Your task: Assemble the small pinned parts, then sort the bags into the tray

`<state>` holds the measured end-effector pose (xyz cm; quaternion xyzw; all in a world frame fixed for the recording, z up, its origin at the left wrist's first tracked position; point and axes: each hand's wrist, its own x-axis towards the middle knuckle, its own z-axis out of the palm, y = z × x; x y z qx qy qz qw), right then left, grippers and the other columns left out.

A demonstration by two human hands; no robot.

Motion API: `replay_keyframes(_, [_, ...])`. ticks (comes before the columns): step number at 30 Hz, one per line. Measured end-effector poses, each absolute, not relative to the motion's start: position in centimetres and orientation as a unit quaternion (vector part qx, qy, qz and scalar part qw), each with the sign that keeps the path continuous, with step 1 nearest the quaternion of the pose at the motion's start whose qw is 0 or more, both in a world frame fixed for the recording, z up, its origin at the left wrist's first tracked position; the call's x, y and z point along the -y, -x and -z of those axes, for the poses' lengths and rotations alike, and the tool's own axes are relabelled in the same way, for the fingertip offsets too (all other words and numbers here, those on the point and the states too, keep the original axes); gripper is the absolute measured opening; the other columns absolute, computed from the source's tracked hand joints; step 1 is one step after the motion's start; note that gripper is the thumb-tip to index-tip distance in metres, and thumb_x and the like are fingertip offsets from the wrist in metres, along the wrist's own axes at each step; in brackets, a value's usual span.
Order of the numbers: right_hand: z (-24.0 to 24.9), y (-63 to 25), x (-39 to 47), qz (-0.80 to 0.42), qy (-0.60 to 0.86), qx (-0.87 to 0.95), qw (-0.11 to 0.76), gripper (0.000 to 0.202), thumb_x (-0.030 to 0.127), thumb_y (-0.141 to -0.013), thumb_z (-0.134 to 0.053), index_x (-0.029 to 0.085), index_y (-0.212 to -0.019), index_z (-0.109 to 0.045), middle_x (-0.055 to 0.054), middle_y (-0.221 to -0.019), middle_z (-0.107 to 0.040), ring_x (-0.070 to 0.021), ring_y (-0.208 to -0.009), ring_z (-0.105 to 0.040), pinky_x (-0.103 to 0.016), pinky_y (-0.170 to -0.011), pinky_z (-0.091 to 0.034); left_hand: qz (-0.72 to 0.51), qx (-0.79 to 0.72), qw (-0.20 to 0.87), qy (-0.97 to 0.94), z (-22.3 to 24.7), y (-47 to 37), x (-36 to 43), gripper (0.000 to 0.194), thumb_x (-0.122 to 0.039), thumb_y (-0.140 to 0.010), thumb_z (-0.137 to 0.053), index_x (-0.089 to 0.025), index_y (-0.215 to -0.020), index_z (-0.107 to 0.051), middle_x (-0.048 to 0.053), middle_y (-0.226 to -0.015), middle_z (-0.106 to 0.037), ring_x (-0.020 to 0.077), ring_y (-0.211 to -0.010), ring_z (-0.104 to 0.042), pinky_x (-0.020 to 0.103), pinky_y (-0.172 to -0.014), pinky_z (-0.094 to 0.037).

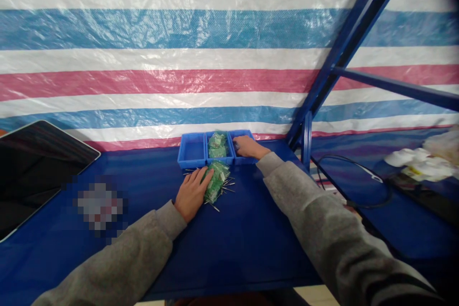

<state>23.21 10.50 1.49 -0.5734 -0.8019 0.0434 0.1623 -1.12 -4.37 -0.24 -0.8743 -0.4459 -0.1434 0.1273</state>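
Observation:
My left hand (191, 193) lies on the table with its fingers stretched out. Its fingertips rest against the edge of a green plastic packet (217, 180). Several thin metal rods (228, 183) stick out on both sides of that packet. Over the right blue bin (239, 159) my right hand (248, 147) reaches in with its fingers pressed together; whatever they hold is hidden. A second green packet (218, 145) fills the middle blue bin (219, 159). The left blue bin (192, 164) shows a bare floor.
A dark flat screen (39, 167) stands at the left, with a blurred-out patch (100, 205) beside it. At the right are a blue metal frame (306, 138), a black cable (373, 205) and white crumpled items (426, 165). Behind the blue table (229, 258) hangs a striped sheet (179, 57).

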Motion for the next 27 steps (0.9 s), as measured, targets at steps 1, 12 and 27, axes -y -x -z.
replay_keyframes(1, [-1.5,-23.3,-10.5,-0.047,0.570,0.805,0.159,0.030,0.004,-0.063,-0.062,0.013,-0.091,-0.069,-0.010,-0.091,-0.070,-0.0221,-0.086,-0.063,-0.027,-0.080,-0.044,0.145,0.444,0.127,0.875,0.3,1.2,4.3,0.050,-0.008,-0.088,-0.035,-0.022,-0.136,-0.037,0.010,-0.133,-0.047,0.0239,-0.118,-0.046,0.038,-0.093,-0.040])
replay_keyframes(12, [-7.2,-23.5,-4.5,-0.066,0.492,0.800,0.336,0.018,0.011,-0.072,-0.054,0.016,-0.083,-0.066,-0.003,-0.081,-0.067,-0.0178,-0.076,-0.059,-0.026,-0.072,-0.043,0.160,0.460,0.099,0.868,0.5,1.1,4.0,0.049,-0.009,-0.087,-0.039,-0.023,-0.135,-0.039,0.009,-0.133,-0.046,0.0241,-0.120,-0.044,0.037,-0.095,-0.038])
replay_keyframes(27, [1.8,-21.2,3.4,0.006,0.386,0.893,0.233,0.068,0.045,-0.089,-0.044,0.015,-0.145,-0.018,-0.014,-0.150,-0.017,-0.0298,-0.137,-0.013,-0.049,-0.108,-0.026,0.198,0.466,0.090,0.857,0.5,1.3,4.7,0.033,-0.019,-0.092,-0.037,-0.020,-0.123,-0.050,0.011,-0.119,-0.053,0.0230,-0.109,-0.050,0.039,-0.092,-0.043])
